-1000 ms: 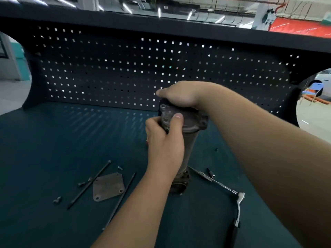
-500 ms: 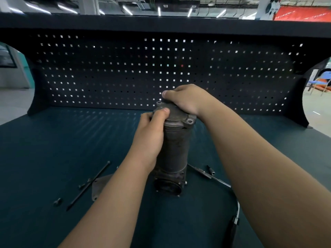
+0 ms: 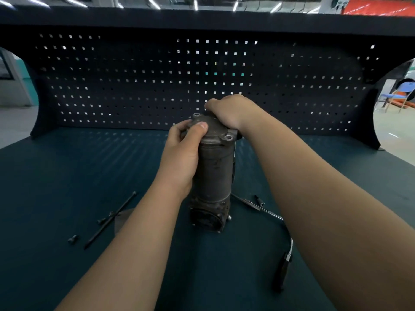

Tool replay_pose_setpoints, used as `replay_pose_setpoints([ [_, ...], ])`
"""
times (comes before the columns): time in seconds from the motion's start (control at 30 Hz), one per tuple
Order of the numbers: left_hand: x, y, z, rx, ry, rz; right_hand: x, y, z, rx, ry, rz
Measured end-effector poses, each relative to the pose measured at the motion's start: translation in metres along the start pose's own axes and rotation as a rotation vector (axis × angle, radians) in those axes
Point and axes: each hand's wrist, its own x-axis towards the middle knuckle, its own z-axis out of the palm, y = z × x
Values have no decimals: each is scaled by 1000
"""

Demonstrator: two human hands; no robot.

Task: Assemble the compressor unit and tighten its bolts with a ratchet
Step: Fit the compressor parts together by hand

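A dark grey cylindrical compressor body (image 3: 213, 173) stands upright on the teal bench, with a flanged end cap (image 3: 213, 131) on top showing two empty bolt holes. My left hand (image 3: 182, 153) wraps the cylinder's left side, thumb pressed on the cap's edge. My right hand (image 3: 231, 111) grips the cap from the far right side, fingers curled over its rim. A ratchet (image 3: 284, 263) with a black handle lies to the right, partly under my right forearm. Long bolts (image 3: 110, 221) lie to the left.
A flat metal cover plate (image 3: 122, 218) lies partly hidden under my left forearm. A short bolt (image 3: 72, 239) sits at the left, a small socket (image 3: 260, 200) right of the compressor. A black pegboard (image 3: 157, 86) closes the bench's back edge.
The compressor has been brought upright and shifted slightly left on the bench. My left hand slid down its side, and both hands stay on the cap.
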Motion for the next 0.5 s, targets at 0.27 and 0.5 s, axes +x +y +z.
replay_pose_setpoints([
  [0.27, -4, -4, -2, -16, 9, 50, 0, 6, 0, -38, 42, -41],
  [0.5, -7, -6, -3, -2, 2, 107, 2, 8, 2, -20, 74, -15],
])
